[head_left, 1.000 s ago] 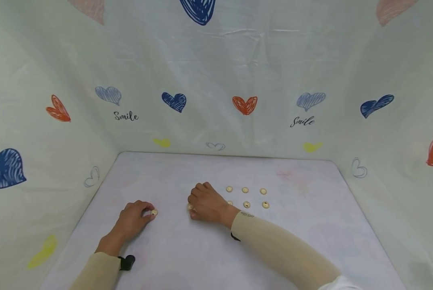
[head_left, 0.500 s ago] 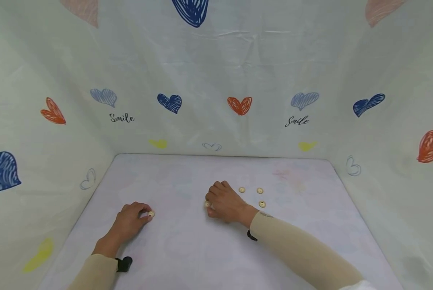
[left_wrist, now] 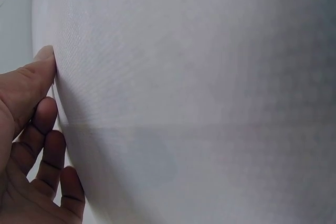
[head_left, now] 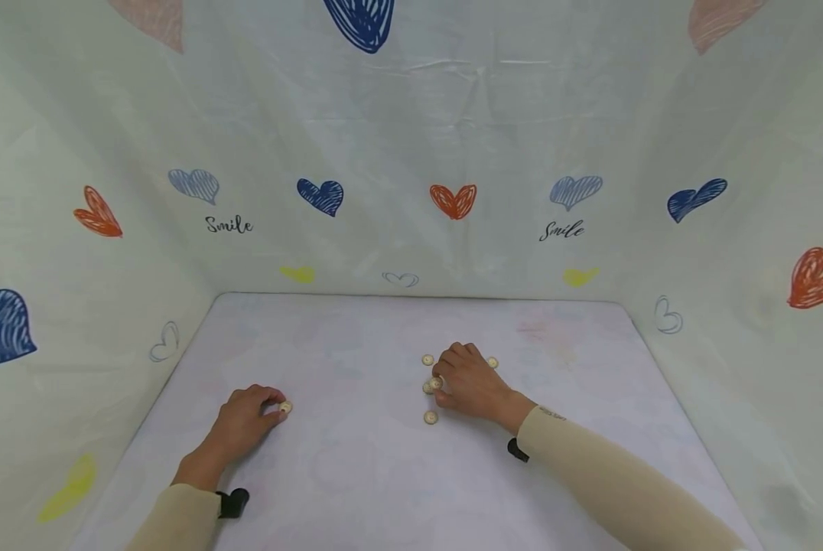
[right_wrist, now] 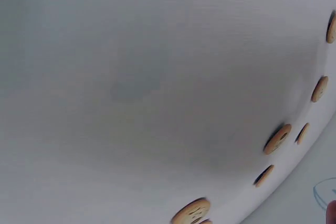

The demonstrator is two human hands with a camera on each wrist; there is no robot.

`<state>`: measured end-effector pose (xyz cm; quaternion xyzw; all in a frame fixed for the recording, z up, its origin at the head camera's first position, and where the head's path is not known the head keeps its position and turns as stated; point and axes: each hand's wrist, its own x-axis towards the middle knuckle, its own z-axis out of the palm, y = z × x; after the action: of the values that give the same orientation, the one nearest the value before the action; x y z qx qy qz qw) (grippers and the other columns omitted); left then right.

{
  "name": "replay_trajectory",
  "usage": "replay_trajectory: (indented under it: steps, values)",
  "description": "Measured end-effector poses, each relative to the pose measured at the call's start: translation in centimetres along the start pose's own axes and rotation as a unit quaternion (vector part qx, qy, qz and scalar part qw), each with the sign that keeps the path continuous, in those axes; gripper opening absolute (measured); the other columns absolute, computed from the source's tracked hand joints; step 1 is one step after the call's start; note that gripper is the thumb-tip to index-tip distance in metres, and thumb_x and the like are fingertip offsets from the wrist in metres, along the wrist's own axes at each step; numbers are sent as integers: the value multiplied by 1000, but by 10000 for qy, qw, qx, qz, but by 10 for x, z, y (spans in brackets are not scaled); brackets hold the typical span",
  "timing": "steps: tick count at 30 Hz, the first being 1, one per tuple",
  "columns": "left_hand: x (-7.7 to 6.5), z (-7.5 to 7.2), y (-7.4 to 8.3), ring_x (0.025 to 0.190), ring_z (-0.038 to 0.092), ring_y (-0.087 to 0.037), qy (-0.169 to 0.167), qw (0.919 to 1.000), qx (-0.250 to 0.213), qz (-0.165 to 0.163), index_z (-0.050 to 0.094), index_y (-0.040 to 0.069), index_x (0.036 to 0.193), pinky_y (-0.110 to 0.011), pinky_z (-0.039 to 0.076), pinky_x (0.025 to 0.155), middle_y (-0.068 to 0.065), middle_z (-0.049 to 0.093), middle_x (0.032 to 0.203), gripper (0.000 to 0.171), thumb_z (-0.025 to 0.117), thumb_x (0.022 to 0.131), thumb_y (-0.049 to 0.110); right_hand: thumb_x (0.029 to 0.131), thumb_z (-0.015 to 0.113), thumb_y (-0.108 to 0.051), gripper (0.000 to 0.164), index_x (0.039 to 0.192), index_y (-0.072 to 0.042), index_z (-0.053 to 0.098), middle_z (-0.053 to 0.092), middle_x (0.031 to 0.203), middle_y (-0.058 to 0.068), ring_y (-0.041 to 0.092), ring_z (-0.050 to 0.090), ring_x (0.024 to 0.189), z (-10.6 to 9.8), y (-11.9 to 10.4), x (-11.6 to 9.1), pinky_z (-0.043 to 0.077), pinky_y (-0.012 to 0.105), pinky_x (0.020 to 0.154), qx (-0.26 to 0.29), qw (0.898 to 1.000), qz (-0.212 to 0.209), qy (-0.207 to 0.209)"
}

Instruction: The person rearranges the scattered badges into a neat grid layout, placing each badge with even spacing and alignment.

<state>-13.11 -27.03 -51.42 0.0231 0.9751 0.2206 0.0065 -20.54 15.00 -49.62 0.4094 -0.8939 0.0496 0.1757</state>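
Note:
In the head view my left hand (head_left: 245, 417) rests at the left of the table and pinches a small round wooden disc (head_left: 285, 406) between thumb and index finger. My right hand (head_left: 471, 385) is right of the middle, with another wooden disc (head_left: 436, 383) pinched at its fingertips. That disc overlaps a second disc (head_left: 427, 388) in the view; whether they touch I cannot tell. One disc (head_left: 428, 360) lies behind it and one (head_left: 431, 417) in front. The left wrist view shows my left fingers (left_wrist: 48, 156), its disc hidden. Only a fingertip (right_wrist: 331, 214) of the right hand shows in its wrist view.
A further disc (head_left: 492, 363) lies just past the right hand, which may cover others. In the right wrist view several discs, such as this marked one (right_wrist: 278, 139), lie flat and spaced apart. White curtains (head_left: 398, 130) with printed hearts enclose the pale tabletop (head_left: 343, 490).
My right hand has moved to the right across the table with its disc. Discs left of it have come into view, and others are now covered. The left hand stays in place.

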Motion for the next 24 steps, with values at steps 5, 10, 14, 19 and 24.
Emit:
replay_trajectory:
  steps: [5, 10, 14, 19, 24]
  values:
    - [0, 2, -2, 108, 55, -36, 24, 10000, -42, 17, 67, 11, 104, -57, 42, 89, -10, 66, 108, 22, 74, 85, 21, 80, 66, -30, 15, 90, -19, 67, 61, 90, -6, 16, 50, 89, -2, 8, -19, 38, 35, 81, -183, 9998, -9, 29]
    - [0, 2, -1, 109, 55, -36, 18, 10000, -34, -26, 67, 11, 104, -57, 42, 91, -10, 66, 109, 22, 74, 85, 20, 80, 68, -31, 15, 90, -20, 67, 59, 88, -8, 14, 48, 89, -2, 11, -35, 37, 34, 80, -153, 9999, 33, -9]
    - [0, 1, 1, 108, 55, -36, -29, 10000, -11, -67, 67, 11, 105, -57, 42, 91, -10, 66, 109, 23, 74, 85, 20, 81, 69, -31, 18, 93, -19, 68, 60, 89, -7, 16, 50, 90, -4, 12, -47, 38, 37, 84, -39, 10000, 45, -25]
    - [-1, 0, 2, 108, 55, -36, -12, 10000, 33, -31, 68, 11, 104, -57, 42, 90, -10, 66, 108, 22, 75, 85, 20, 83, 67, -32, 21, 98, -17, 70, 61, 93, -6, 16, 51, 93, -3, 14, -58, 38, 37, 85, 65, 9996, 166, -237]
    - [-2, -1, 3, 109, 55, -37, -33, 10000, 70, 10, 68, 12, 103, -57, 42, 89, -10, 66, 108, 22, 75, 85, 21, 83, 67, -33, 21, 97, -17, 69, 63, 95, -5, 16, 51, 95, -2, 15, -67, 40, 35, 83, 48, 9989, 232, -402]
